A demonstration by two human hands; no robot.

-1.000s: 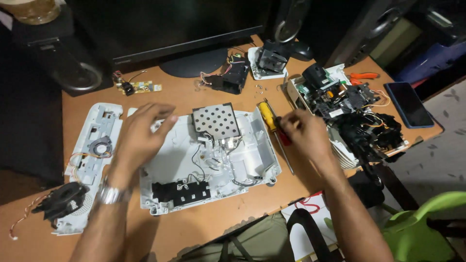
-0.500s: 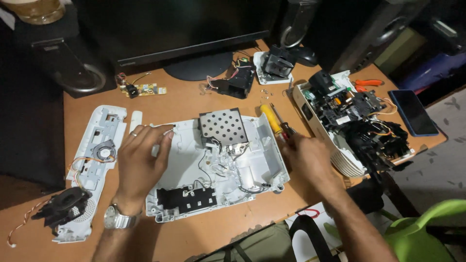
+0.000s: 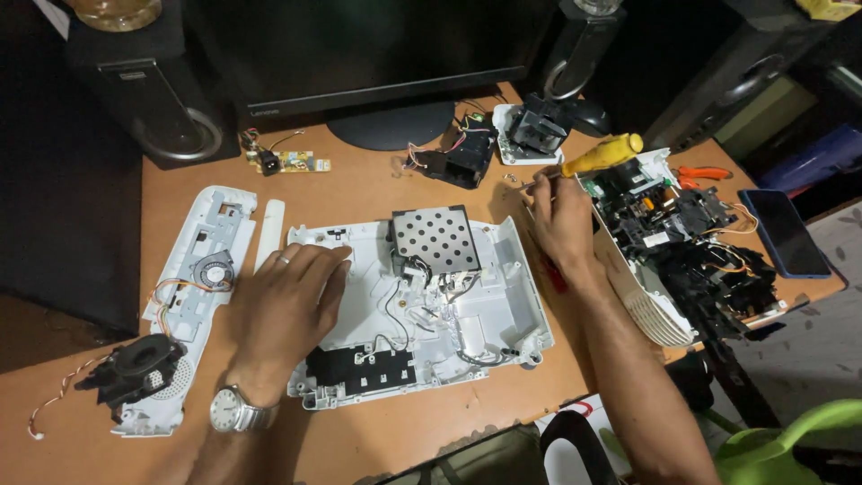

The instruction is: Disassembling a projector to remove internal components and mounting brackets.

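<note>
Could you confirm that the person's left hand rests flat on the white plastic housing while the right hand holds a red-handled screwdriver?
Not quite: in the head view the screwdriver in the right hand has a yellow handle, not a red one. The left hand does rest flat on the white plastic housing.

Matt white plastic shell (image 3: 359,260) (perforated metal plate (image 3: 435,238)).

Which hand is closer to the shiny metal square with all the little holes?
Left. The left hand rests flat on the white shell just left of the perforated metal plate. The right hand, holding a yellow-handled screwdriver, is farther off, past the shell's right edge.
</note>
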